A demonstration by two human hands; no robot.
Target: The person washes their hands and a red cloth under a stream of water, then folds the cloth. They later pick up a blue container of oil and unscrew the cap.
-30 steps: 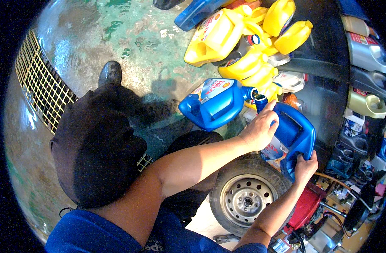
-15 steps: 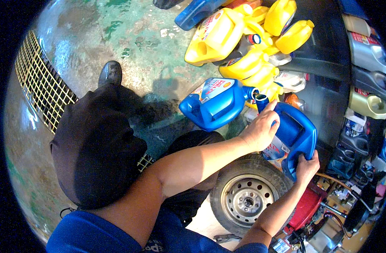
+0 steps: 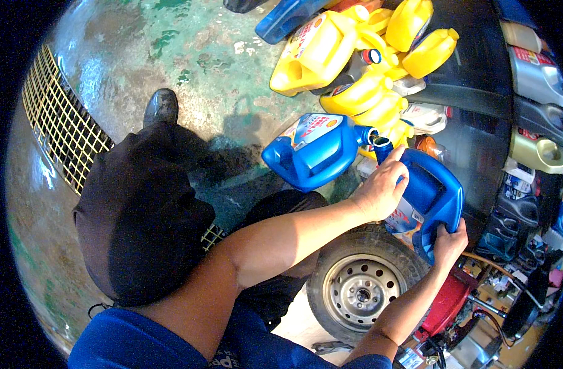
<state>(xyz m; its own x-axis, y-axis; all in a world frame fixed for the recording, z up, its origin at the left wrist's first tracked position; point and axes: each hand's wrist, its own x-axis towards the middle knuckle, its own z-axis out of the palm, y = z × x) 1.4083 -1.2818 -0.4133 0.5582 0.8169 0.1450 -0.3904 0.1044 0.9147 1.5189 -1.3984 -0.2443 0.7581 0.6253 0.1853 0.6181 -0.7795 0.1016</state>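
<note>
A blue plastic jug [image 3: 434,178] with a printed label is tilted between my two hands. My left hand [image 3: 383,189] is closed on it close to its neck, with the forefinger stretched toward the open mouth. My right hand [image 3: 450,244] grips the same jug at its lower end. Right beside that mouth is the neck of a second blue jug [image 3: 315,157], which lies on its side to the left. The two necks nearly meet; whether they touch I cannot tell. Neither hand is on the second jug.
Several yellow jugs [image 3: 318,52] lie heaped beyond the blue ones, against a black surface [image 3: 456,92]. A wheel with a tyre [image 3: 362,294] lies below my forearms. More bottles [image 3: 539,77] line the right side. A floor grating [image 3: 60,123] runs along the left.
The held jug has shifted very slightly to the right, along with my right hand. My grip on it is the same, and the second blue jug looks unmoved.
</note>
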